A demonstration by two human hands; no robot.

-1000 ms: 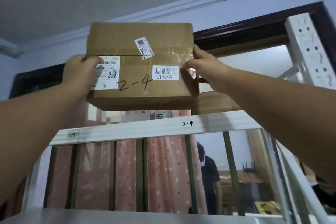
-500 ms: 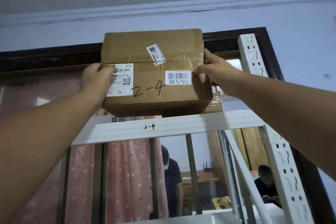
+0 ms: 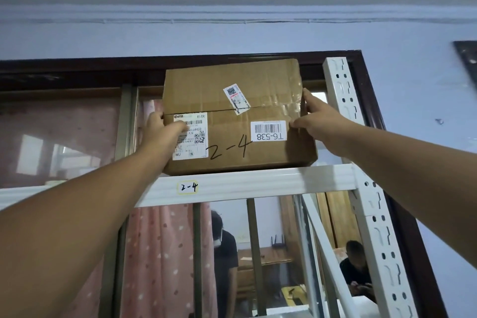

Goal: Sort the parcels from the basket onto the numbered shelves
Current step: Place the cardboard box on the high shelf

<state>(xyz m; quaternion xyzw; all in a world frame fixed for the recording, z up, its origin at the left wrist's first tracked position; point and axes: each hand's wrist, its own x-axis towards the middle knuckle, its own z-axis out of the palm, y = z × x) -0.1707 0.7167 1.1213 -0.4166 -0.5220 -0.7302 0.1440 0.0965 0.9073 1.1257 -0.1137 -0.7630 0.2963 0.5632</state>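
The cardboard parcel [image 3: 233, 121], hand-marked "2-4", sits with its lower edge on the top white shelf beam [image 3: 258, 183], which carries a matching "2-4" tag [image 3: 189, 187]. So this parcel looks to have reached the right place, though it is not yet released. The left hand [image 3: 161, 131] holds its left side with the thumb across the shipping label [image 3: 190, 137]; the right hand [image 3: 313, 121] holds the right edge, fingers spread along it. What seems left is pushing it fully in and letting go. The basket and any other parcels are out of view, so the remaining count cannot be told.
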